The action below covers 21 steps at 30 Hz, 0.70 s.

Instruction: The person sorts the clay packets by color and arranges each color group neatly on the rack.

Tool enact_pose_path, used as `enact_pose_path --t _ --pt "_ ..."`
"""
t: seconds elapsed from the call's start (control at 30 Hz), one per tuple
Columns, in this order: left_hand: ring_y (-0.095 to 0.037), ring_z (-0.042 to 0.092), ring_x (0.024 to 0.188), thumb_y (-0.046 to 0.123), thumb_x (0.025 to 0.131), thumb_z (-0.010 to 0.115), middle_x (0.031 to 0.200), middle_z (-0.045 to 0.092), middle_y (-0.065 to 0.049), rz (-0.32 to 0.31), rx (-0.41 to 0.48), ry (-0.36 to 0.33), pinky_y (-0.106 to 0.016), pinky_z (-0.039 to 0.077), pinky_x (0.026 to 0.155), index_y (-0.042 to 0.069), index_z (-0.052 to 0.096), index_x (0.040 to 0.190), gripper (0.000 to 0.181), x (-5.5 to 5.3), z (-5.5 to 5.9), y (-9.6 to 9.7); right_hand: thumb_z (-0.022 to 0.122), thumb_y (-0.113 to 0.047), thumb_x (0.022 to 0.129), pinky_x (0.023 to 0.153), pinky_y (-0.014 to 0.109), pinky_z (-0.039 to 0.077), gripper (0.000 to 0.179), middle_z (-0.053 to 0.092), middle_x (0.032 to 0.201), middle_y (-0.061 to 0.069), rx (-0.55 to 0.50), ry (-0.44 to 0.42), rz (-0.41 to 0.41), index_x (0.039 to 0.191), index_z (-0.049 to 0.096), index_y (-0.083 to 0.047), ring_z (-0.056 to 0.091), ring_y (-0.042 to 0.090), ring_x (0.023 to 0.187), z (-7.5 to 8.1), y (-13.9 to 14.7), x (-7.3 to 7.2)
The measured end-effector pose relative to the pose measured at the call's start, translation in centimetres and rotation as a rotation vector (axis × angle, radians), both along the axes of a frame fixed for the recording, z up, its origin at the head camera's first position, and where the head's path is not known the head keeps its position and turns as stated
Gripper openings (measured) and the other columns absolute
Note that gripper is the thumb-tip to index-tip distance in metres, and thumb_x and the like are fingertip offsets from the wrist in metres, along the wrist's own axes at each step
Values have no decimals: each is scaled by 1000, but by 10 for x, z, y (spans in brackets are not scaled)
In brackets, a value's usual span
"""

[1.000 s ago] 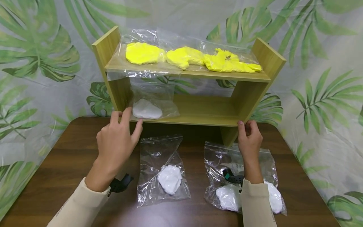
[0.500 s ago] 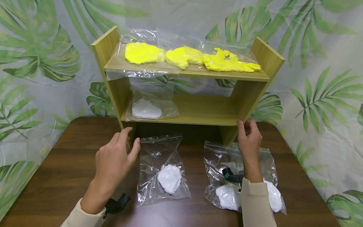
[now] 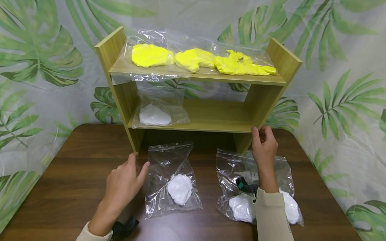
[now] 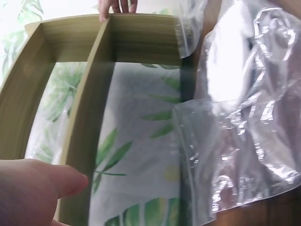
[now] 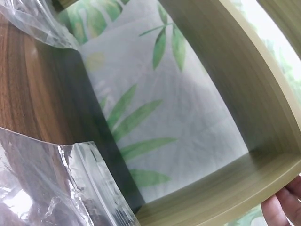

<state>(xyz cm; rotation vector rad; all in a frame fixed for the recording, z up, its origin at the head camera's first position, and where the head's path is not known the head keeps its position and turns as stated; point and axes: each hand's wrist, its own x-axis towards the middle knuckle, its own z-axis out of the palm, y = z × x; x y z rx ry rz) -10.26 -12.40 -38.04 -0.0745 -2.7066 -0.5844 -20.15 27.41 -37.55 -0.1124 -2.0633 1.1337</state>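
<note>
My left hand [image 3: 125, 182] hangs over the table just in front of the left foot of a small wooden shelf [image 3: 217, 115], fingers relaxed and holding nothing. To its right lies a clear zip bag [image 3: 159, 167] with a flat white lump [image 3: 180, 189] inside. My right hand [image 3: 265, 149] holds the shelf's right side panel at middle-board height, thumb at the front edge. In the right wrist view its fingers [image 5: 287, 205] show at the outer side of the panel. A bagged white lump [image 3: 154, 115] lies at the left of the middle board.
Several bagged yellow lumps [image 3: 197, 59] lie in a row on the top board. Below my right forearm, clear bags [image 3: 230, 167] with two white lumps [image 3: 242, 207] lie on the dark wooden table [image 3: 69, 177]. A leaf-patterned cloth [image 3: 337, 83] hangs behind.
My left hand has left the middle board's left end and come down toward me, over the table. The right hand stays at the panel. Shelf and bags keep their places.
</note>
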Motion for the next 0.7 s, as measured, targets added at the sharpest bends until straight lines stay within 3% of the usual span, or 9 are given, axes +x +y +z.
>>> enact_pose_path --t 0.07,0.2,0.37,0.53,0.7 --pt "-35 60 55 40 91 62 65 62 -7 -15 -1 -70 -46 42 45 -1 54 124 53 -1 -4 -1 59 -35 95 66 16 42 31 66 87 9 -1 0 -3 95 59 -3 55 -1 74 0 0 0" --pt "-33 58 55 43 90 63 66 62 -13 -30 -38 -220 -45 43 46 -2 58 113 51 -4 -9 -4 59 -33 95 65 16 42 30 65 86 9 -3 2 -5 95 60 -3 55 -2 73 0 -1 -1" --pt "-34 60 60 46 89 62 69 62 -15 -55 -91 -365 -46 42 48 5 60 79 42 -4 -15 -6 60 -32 95 65 16 41 30 65 85 10 -7 10 -2 94 60 -1 55 -2 73 -1 -1 -2" --pt "-19 46 50 48 89 61 52 46 -2 -98 -61 -473 -34 33 45 14 47 52 52 -3 -21 -5 60 -31 95 66 15 41 30 66 86 10 -7 23 -5 95 61 -1 55 -3 73 -1 0 -3" --pt "-13 40 48 49 86 66 51 43 3 -155 11 -524 -29 30 46 17 50 52 49 -5 -29 -5 59 -34 96 67 16 42 31 66 88 9 -4 5 10 97 61 -2 55 -2 75 0 0 -1"
